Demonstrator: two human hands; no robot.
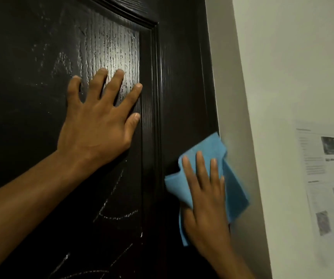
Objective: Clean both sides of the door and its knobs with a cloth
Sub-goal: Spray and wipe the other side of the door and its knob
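pressing under the right hand (206, 200), the cloth (208, 147) meets the door (174, 77).

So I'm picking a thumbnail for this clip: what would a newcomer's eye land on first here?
Probably the bright blue cloth, pressed flat by the right hand against the right edge of the glossy dark wood-grain door. Next, the left hand, fingers spread on the door's raised panel, where light glints. Pale scribble marks show lower on the panel.
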